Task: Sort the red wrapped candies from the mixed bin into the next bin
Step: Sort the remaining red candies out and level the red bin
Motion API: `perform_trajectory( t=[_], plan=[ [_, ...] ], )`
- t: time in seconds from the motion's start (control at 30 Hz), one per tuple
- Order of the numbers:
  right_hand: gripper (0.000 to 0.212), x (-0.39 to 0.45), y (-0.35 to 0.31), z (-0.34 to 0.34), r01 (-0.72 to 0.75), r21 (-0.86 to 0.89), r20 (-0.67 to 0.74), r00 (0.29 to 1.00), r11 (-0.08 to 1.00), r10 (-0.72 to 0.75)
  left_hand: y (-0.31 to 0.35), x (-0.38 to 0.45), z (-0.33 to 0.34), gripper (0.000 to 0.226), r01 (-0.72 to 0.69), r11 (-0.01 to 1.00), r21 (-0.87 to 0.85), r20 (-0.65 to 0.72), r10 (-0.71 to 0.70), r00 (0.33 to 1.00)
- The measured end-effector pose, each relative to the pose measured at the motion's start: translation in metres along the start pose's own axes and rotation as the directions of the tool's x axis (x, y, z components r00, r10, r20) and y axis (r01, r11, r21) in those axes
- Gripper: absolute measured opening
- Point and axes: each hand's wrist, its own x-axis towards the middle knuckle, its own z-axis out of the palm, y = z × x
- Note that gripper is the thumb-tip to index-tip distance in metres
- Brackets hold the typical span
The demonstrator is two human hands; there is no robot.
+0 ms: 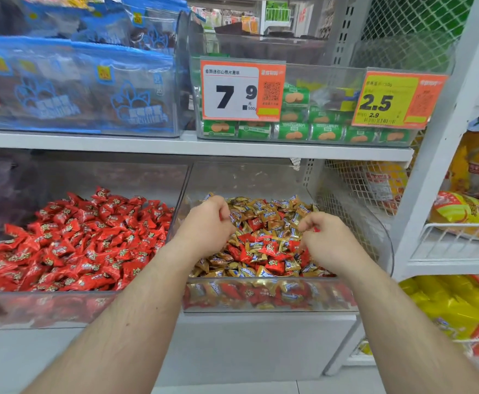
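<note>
The mixed bin (269, 297), a clear plastic box on the lower shelf, holds gold wrapped candies (263, 214) with red wrapped candies (266, 250) among them. To its left stands a clear bin (47, 305) filled with red candies only. My left hand (207, 223) hovers over the mixed bin's left side, fingers curled; whether it holds anything is hidden. My right hand (323, 237) is over the right side with fingers curled, and a bit of red wrapper shows at its fingertips.
The upper shelf (175, 145) carries a bin of blue bags (76, 86) and a bin of green packs (303, 132) with orange price tags (242, 91). A white wire rack (460, 243) with yellow bags stands to the right.
</note>
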Motion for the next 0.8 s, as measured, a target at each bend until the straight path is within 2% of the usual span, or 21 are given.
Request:
perform_trajectory(
  t=[0.07,0.17,0.3,0.37,0.43,0.5,0.57,0.63,0.7,0.8],
  plan=[
    [0.021,-0.001,-0.004,0.005,0.02,-0.021,0.04,0.999,1.0,-0.019,0.001,0.003,0.004,0.024,-0.06,0.995,0.079,0.031,0.057,0.998],
    [0.025,-0.002,-0.01,0.013,0.045,-0.143,0.113,0.993,0.989,-0.029,0.006,0.009,0.015,0.025,-0.096,0.958,0.271,0.045,0.087,0.995],
    [0.061,-0.001,-0.012,0.023,0.049,-0.329,0.306,0.95,0.943,0.058,0.008,0.021,0.035,0.034,-0.041,0.869,0.493,0.033,0.029,0.999],
    [0.059,0.0,-0.014,0.024,0.057,-0.353,0.37,0.925,0.934,0.083,0.006,0.026,0.042,0.036,-0.042,0.809,0.587,0.094,-0.017,0.995],
    [0.045,0.001,-0.012,0.024,0.068,-0.379,0.369,0.926,0.923,0.083,0.004,0.03,0.046,0.026,-0.043,0.81,0.585,0.094,-0.015,0.995],
    [0.028,0.003,-0.008,0.023,0.059,-0.388,0.316,0.946,0.92,0.072,0.001,0.032,0.046,0.014,-0.033,0.844,0.535,0.042,0.012,0.999],
    [0.006,0.003,-0.004,0.018,0.04,-0.324,0.275,0.96,0.945,0.054,0.003,0.03,0.044,0.018,-0.046,0.888,0.457,0.004,0.049,0.999],
    [0.023,0.001,-0.004,0.013,0.036,-0.199,0.235,0.972,0.979,0.012,0.009,0.025,0.037,0.02,-0.086,0.954,0.288,-0.034,0.1,0.994],
    [0.033,-0.001,-0.007,0.009,0.006,0.016,0.159,0.987,1.0,-0.008,0.019,0.017,0.027,0.02,-0.104,0.994,0.034,-0.09,0.106,0.99],
    [0.024,-0.007,-0.025,0.006,-0.101,0.411,0.148,0.988,0.906,0.043,0.032,-0.003,0.008,0.021,-0.116,0.931,-0.345,-0.161,0.063,0.985]
  ],
)
